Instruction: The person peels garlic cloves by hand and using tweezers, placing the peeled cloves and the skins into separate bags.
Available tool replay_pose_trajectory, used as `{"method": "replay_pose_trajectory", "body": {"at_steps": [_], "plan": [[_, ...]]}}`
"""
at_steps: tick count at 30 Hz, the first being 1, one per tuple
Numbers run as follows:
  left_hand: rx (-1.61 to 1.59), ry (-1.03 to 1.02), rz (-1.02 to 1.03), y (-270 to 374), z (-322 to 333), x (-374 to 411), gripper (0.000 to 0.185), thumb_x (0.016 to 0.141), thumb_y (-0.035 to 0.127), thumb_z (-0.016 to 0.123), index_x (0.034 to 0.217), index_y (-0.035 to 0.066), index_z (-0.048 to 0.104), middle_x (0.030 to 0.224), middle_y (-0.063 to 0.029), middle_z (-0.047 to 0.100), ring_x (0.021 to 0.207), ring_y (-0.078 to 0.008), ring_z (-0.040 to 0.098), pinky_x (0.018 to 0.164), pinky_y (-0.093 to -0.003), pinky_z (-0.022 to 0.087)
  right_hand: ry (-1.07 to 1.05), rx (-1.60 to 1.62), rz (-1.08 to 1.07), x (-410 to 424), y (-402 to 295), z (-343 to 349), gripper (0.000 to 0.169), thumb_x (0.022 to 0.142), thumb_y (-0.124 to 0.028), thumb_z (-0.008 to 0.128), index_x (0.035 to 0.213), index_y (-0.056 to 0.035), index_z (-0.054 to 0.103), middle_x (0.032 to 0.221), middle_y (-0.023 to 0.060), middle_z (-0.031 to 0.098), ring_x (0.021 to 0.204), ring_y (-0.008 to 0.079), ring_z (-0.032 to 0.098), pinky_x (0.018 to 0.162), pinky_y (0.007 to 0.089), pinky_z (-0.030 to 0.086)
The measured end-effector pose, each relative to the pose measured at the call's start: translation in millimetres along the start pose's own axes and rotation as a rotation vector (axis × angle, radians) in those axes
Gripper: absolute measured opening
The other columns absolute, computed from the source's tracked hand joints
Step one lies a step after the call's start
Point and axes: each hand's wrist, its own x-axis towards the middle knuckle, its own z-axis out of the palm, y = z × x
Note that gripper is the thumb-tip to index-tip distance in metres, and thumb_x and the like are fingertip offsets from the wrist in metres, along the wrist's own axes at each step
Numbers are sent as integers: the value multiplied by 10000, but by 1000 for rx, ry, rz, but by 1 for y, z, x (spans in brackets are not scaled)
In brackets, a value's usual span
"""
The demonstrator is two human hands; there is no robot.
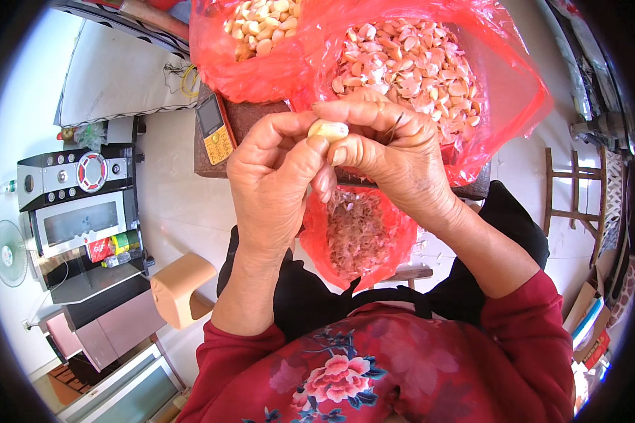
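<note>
A pale garlic clove (pixel 327 130) sits between the fingertips of both hands, most of its surface bare. My left hand (pixel 275 169) pinches it from one side with thumb and forefinger. From the other side, the thumb and fingers of my right hand (pixel 397 143) touch its end. Beyond the hands, unpeeled garlic cloves (pixel 418 58) fill an open red plastic bag (pixel 513 95). Peeled cloves (pixel 267 24) lie in another red bag (pixel 254 79) at the upper left. Below the hands, a red bag (pixel 317 238) holds papery garlic skins (pixel 357 232).
The bags of cloves rest on a brown table (pixel 254 113), beside a yellow keypad phone (pixel 216 129). An orange plastic stool (pixel 182 283) stands on the floor at left, near a cabinet (pixel 111 328). A wooden chair (pixel 577 195) is at right. Skin scraps (pixel 428 251) lie on the floor.
</note>
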Motion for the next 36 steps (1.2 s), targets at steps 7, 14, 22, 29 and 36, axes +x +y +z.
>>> {"method": "replay_pose_trajectory", "body": {"at_steps": [7, 14, 22, 29, 36], "plan": [[277, 91, 192, -5, -4, -1, 147, 781, 16, 680, 907, 4, 607, 824, -38, 564, 683, -67, 528, 586, -185, 426, 4, 20, 66, -1, -5, -2, 298, 789, -81, 687, 1057, 25, 612, 820, 28, 623, 741, 93, 604, 688, 224, 520], [603, 131, 514, -12, -8, 0, 190, 708, 25, 740, 868, 27, 638, 851, -33, 523, 763, -97, 507, 642, -199, 408, -82, 96, 203, -2, -10, -11, 310, 792, -109, 691, 1070, 5, 618, 826, -24, 619, 657, 21, 517, 588, 153, 443], [722, 118, 619, -8, -4, 2, 205, 688, -3, 736, 870, 30, 646, 847, -45, 525, 744, -111, 504, 624, -200, 408, -39, 14, 219, -2, -14, -6, 319, 793, -103, 688, 1082, 8, 611, 803, -32, 615, 638, 13, 503, 556, 152, 425], [667, 74, 610, -4, -1, 2, 164, 732, -80, 651, 867, 12, 635, 859, -75, 566, 722, -122, 558, 625, -217, 454, -73, -43, 223, -1, -13, -5, 274, 809, -54, 658, 1072, 10, 614, 862, 9, 645, 778, 62, 590, 677, 205, 509], [795, 12, 635, 2, -3, 8, 120, 750, -90, 628, 842, -14, 614, 786, -97, 611, 689, -142, 597, 604, -232, 478, -116, -358, 21, 3, -15, -5, 226, 831, -25, 621, 1055, 4, 619, 845, 27, 646, 812, 77, 598, 706, 212, 514]]}}
